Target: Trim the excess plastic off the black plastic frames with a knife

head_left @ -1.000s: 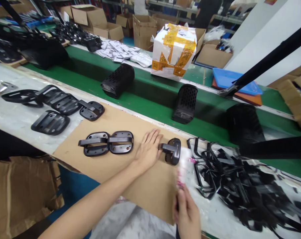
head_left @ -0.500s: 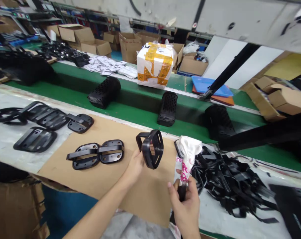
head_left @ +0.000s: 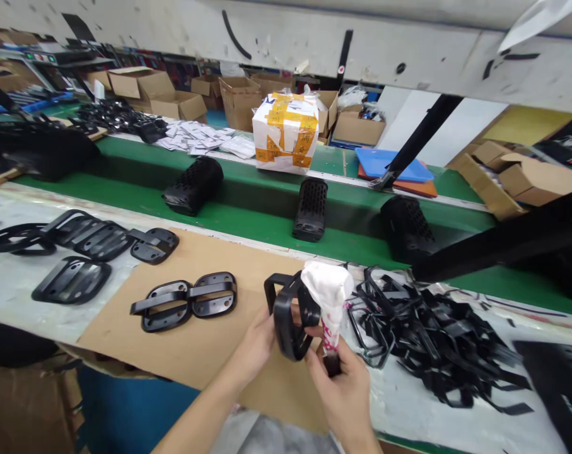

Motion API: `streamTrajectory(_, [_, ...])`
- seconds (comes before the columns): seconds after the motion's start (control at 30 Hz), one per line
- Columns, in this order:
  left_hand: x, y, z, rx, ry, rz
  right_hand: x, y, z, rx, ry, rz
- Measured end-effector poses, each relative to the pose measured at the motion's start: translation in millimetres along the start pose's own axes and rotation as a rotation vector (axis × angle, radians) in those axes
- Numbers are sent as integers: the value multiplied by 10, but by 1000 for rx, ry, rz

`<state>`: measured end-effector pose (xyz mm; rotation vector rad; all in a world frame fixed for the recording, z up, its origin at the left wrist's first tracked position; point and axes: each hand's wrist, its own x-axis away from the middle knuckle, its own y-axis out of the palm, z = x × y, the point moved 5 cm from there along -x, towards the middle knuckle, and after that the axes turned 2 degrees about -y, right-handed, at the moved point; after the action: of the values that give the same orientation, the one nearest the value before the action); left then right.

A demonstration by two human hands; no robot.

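My left hand (head_left: 256,350) is closed around the near side of a black plastic frame (head_left: 284,325), which stands tilted on edge above the cardboard sheet (head_left: 205,353). My right hand (head_left: 343,386) grips the dark handle of a hammer (head_left: 328,287), its head and upper shaft wrapped in white material with pink print. The hammer stands upright, head up, just right of the frame. Fingertips of my right hand reach the frame's right side, where a black plate-like part (head_left: 309,308) shows, partly hidden by the hammer. Two black oval plates with raised straps (head_left: 213,294) lie left on the cardboard.
More black plates (head_left: 72,280) lie at the left. A heap of black straps and frames (head_left: 437,340) is at the right. Beyond, perforated black housings (head_left: 311,208) sit on the green conveyor (head_left: 257,221). A taped white box (head_left: 286,135) stands behind; a black post (head_left: 507,246) slants in from the right.
The hammer and my right hand have moved left, up against the frame. My left hand has lowered the frame slightly. The right hand's fingertips now touch the frame. The view has tilted slightly.
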<state>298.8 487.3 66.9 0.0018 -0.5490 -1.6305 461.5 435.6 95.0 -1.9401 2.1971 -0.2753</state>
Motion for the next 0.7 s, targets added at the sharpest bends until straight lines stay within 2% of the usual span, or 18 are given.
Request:
streamTrajectory(0.1, [68, -57, 63, -98, -24, -30, -76, -7, -6, -58, 63, 42])
streamTrajectory(0.2, [97, -153, 20, -334, -20, -67, -154, 50, 137, -205, 268, 7])
streamTrajectory(0.27, [90, -203, -28, -594, 64, -85, -190, 109, 278, -316, 436, -52])
streamTrajectory(0.33, [48, -209, -61, -863, 210, -103, -242, 130, 381, -368, 514, -77])
streamTrajectory(0.4, [-50, -184, -72, -1059, 349, -116, -332, 100, 424, -344, 468, -58])
streamTrajectory(0.5, [-295, -134, -36, -1207, 478, -151, -489, 28, 396, -231, 293, -14])
streamTrajectory(0.6, [-548, -112, 21, -1299, 522, -176, -595, 14, 329, -118, 168, -2])
streamTrajectory(0.7, [-678, -121, 32, -1381, 535, -123, -622, 38, 258, -57, 117, -3])
